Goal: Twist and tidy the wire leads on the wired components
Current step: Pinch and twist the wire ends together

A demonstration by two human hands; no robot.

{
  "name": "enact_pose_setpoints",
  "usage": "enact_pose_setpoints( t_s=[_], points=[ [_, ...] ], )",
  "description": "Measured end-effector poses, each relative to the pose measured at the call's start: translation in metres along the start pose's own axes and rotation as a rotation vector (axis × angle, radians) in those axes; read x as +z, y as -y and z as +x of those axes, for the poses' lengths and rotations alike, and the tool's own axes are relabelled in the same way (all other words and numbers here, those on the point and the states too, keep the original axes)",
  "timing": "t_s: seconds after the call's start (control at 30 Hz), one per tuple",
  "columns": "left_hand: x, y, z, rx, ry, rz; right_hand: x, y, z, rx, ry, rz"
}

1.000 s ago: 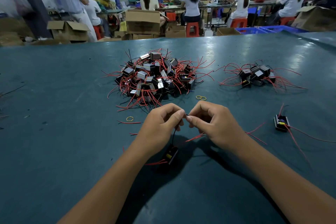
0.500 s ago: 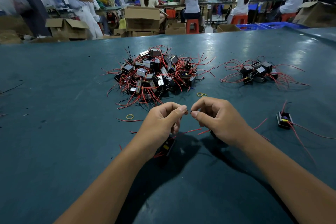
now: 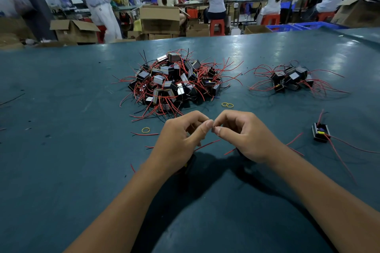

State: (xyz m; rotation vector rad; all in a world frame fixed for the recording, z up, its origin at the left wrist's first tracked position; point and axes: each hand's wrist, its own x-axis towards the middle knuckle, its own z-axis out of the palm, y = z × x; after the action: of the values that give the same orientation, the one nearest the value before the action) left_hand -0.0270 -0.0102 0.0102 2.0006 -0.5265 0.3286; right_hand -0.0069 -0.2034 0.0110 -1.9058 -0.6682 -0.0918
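A workshop floor with cardboard boxes, red stools and seated workers in white caps runs behind a wide table [image 3: 61, 150] covered in dull blue-green matting, scuffed and faintly glossy under the lights. The big pile [image 3: 174, 82] of small black blocks with tangled red wires serves as the landmark: a smaller pile [image 3: 290, 80] lies to its right, two yellow rubber bands [image 3: 227, 105] just off its near right edge, one more band [image 3: 145, 129] near its front left.

Directly in front of the big pile, the left hand [image 3: 181, 139] and right hand [image 3: 244, 135] meet fingertip to fingertip, each pinching thumb against forefinger on the end of a thin lead [image 3: 212, 127] (too fine to make out clearly between the tips). The block it belongs to, the component [image 3: 190, 163], hangs or rests half hidden under the left wrist, with a loose red wire [image 3: 206, 145] running out beneath the hands. A single block [image 3: 320, 132] sits well to the right of the pile, nearer than the small pile.

The likely trouble: the strands are thin and springy, so a slack pinch could let them slip and untwist, and overtwisting could kink or snap them. The dangling block's weight may also tug the lead out of the fingertips. Stray red offcuts nearby could snag.
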Motion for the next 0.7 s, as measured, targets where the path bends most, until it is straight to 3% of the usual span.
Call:
enact_pose_setpoints(
  t_s=[0.43,0.53,0.7],
  points=[
    [0.0027,0.0029,0.0020,-0.224,0.148,-0.259,0.0026,-0.0001,0.0013,0.039,-0.094,0.016],
    [0.0039,0.0036,0.0020,-0.275,0.102,-0.328,0.0029,-0.0003,0.0000,0.030,-0.104,0.016],
    [0.0089,-0.0016,0.0020,-0.107,0.021,-0.091,0.0023,0.0009,0.0003,0.032,-0.073,0.032]
  ],
)
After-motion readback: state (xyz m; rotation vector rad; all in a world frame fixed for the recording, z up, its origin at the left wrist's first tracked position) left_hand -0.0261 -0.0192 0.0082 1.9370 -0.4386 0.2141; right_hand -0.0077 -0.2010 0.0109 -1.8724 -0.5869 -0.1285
